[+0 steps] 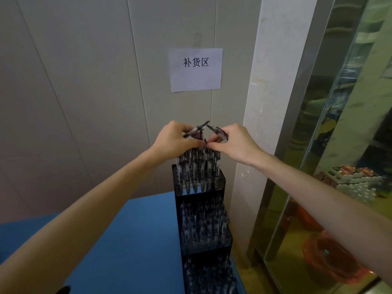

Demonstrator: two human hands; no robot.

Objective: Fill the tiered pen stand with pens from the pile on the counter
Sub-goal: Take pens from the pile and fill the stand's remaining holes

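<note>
The left hand (176,139) pinched a pen (196,129) between curled fingers and thumb, the pen slanting up to the right. The right hand (235,143) pinched a second pen (217,131) in the same way, slanting up to the left, so that the two upper ends nearly met above the stand. Both thumbs lay close together over the tops of the pens standing in the top tier (198,170).

The pen stand (221,183) was black and stepped — three tiers showed, each lower one nearer the camera. All three tiers held upright pens with clear, dark-patterned barrels; the middle tier (203,221) and the bottom tier (210,276) were blurred, so a count could not be taken.

The stand rested at the right edge of a blue counter (127,240). The pile of pens did not show in the view. A small dark object (63,290) lay at the bottom edge of the counter; its kind could not be told.

Behind the counter stood a pale panelled wall (74,81). A white sheet of paper (196,70) was fixed to it above the stand, printed "补货区". To the right rose a white pillar (267,102), then a metal-framed glass panel (350,124) — stacked packs (356,183) and an orange object (331,257) showed behind it.
</note>
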